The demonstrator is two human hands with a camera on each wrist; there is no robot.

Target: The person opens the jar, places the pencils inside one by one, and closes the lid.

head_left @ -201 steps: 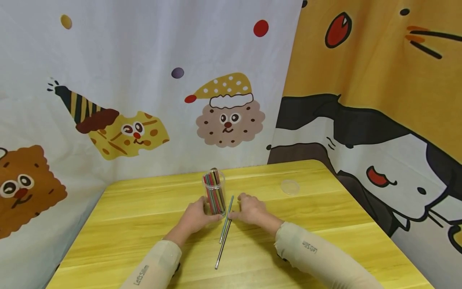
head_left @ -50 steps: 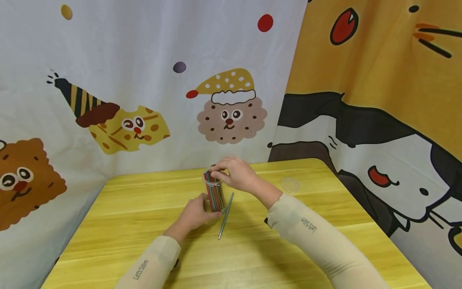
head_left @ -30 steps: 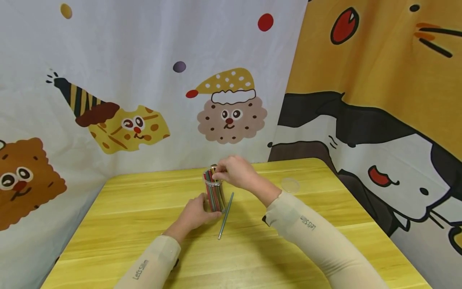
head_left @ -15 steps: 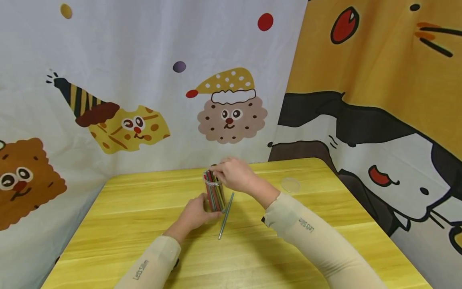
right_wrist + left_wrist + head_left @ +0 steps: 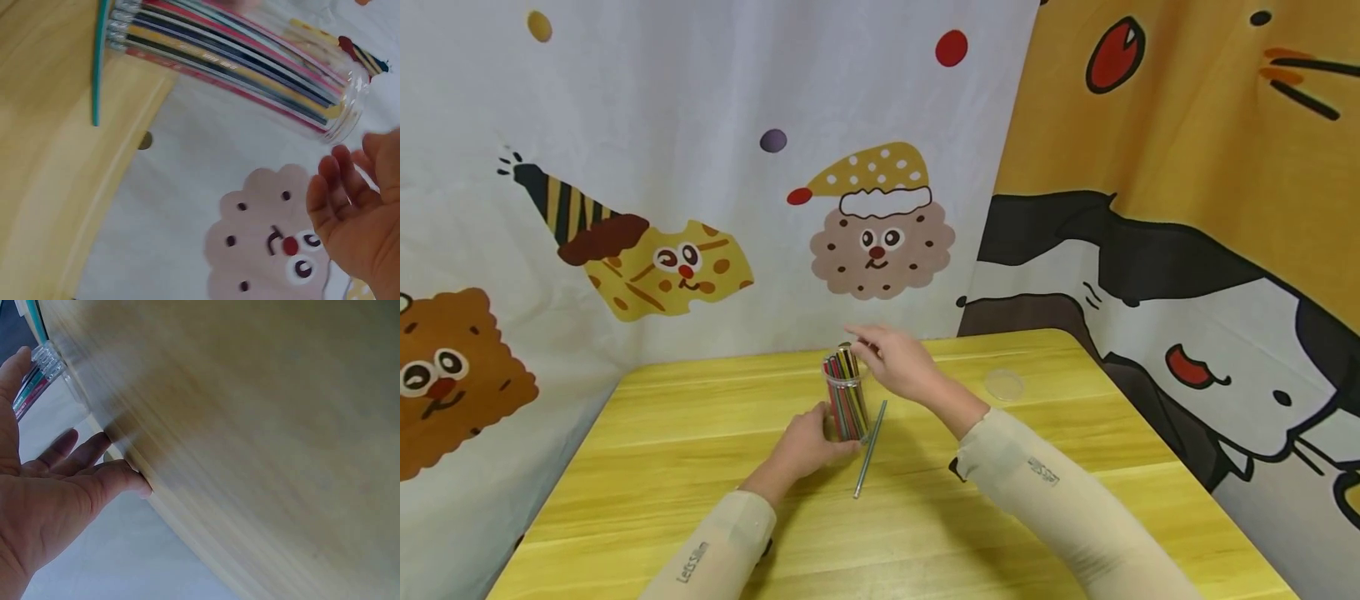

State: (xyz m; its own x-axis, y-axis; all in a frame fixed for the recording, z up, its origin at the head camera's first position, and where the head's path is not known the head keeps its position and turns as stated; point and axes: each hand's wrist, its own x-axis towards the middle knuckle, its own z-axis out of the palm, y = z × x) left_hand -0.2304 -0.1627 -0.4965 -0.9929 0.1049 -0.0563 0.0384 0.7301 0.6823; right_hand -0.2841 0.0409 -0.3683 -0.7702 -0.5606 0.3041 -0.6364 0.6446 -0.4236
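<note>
A clear jar point(image 5: 844, 377) full of colored pencils point(image 5: 847, 408) stands upright on the table. My left hand point(image 5: 808, 442) holds it low down, thumb in front of the base and fingers at its left side. Seen from the left wrist, the thumb lies by the jar's base point(image 5: 49, 359) and other fingertips reach the tabletop. Beside the mouth of the jar, my right hand point(image 5: 898, 364) hovers with index finger extended. The right wrist view shows its fingers point(image 5: 350, 181) loosely bent, apart from the jar, holding nothing. A single teal pencil point(image 5: 870, 450) lies just right of the jar.
The wood-patterned table point(image 5: 700, 425) reaches back to a cartoon-printed curtain point(image 5: 700, 100). A round clear lid point(image 5: 1003, 385) lies flat toward the back right, beyond my right forearm.
The darker pencil seen on the table earlier is gone from there. My right hand went up to the pencil tops, and its fingers have just come away from them. The left hand stays put.
</note>
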